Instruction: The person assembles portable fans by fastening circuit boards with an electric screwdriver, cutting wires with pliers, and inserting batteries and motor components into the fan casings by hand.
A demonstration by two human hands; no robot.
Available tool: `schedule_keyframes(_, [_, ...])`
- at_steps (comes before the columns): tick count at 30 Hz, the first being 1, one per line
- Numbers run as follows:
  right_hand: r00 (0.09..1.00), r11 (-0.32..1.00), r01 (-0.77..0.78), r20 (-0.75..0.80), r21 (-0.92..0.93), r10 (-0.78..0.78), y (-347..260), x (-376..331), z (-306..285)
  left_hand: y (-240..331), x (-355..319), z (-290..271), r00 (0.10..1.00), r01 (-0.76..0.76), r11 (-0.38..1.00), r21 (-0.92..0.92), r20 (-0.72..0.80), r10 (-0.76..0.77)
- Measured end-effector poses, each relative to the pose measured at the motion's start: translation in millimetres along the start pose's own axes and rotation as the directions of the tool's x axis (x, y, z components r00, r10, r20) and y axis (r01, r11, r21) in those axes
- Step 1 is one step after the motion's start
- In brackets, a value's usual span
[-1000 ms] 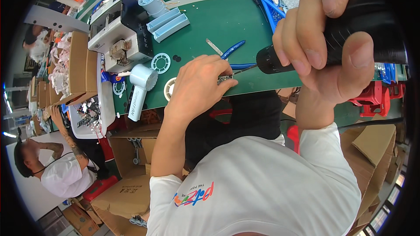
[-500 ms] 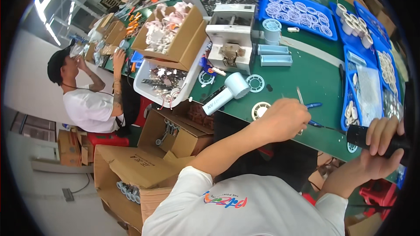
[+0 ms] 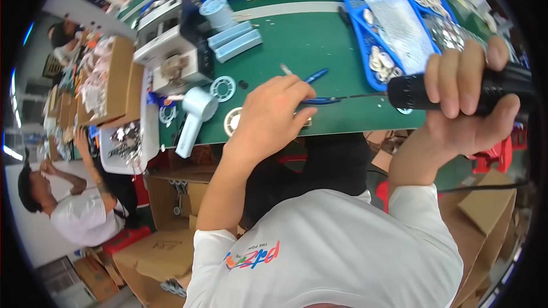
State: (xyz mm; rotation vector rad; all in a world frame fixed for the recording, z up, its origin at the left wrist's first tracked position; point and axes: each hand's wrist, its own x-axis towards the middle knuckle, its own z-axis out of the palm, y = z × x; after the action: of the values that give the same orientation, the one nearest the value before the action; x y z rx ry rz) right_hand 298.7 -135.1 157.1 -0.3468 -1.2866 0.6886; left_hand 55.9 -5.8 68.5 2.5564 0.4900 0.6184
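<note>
My right hand [image 3: 465, 88] is wrapped round a black electric screwdriver [image 3: 406, 92], held almost level with its thin bit pointing left. My left hand [image 3: 271, 108] is over the table's near edge with its fingers curled; what they hold, if anything, is hidden under them. Just past those fingers lie blue-handled pliers [image 3: 321, 101], close to the tip of the bit. A cream round part [image 3: 233, 120] shows beside my left wrist. Farther left rests a light-blue handheld fan body [image 3: 199, 108], with a light-blue ring grille [image 3: 222, 88] beside it.
A grey machine [image 3: 165, 45] stands at the left, near light-blue trough-shaped parts [image 3: 240, 47]. Blue trays [image 3: 365, 51] of small white parts line the far and right side. A cardboard box [image 3: 132, 85] sits over a white bin [image 3: 149, 137]; another person [image 3: 85, 217] sits at far left.
The view has turned, so the table and its contents sit farther left. The screwdriver remains in my right hand, and its bit is now nearer my left hand.
</note>
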Motion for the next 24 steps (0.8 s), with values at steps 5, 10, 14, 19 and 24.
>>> schedule_keyframes(5, [0.999,1.0,0.021,0.03,0.011,-0.021,-13.3,-6.6,-8.8,15.3,13.2,10.6,1.0,-0.013,1.0,-0.025,-0.001,0.013])
schedule_keyframes(10, [0.991,0.989,0.111,-0.064,-0.099,-0.117,-45.0,-16.7,-38.1,15.8,12.1,12.2,1.0,0.01,1.0,-0.026,0.013,-0.01])
schedule_keyframes(14, [0.964,0.983,0.138,-0.211,-0.122,-0.161,-69.2,-36.5,-80.9,14.6,12.4,10.0,1.0,0.02,0.999,-0.037,0.02,-0.019])
schedule_keyframes(19, [0.833,0.919,0.056,-0.489,-0.39,-0.258,-65.6,-44.0,-78.3,17.9,13.6,11.9,1.0,0.01,0.999,-0.044,0.016,-0.009])
schedule_keyframes(24, [0.781,0.857,0.013,-0.53,-0.515,-0.33,-58.7,-39.4,-68.8,16.7,9.1,4.8,1.0,0.028,0.998,-0.049,0.0,-0.028])
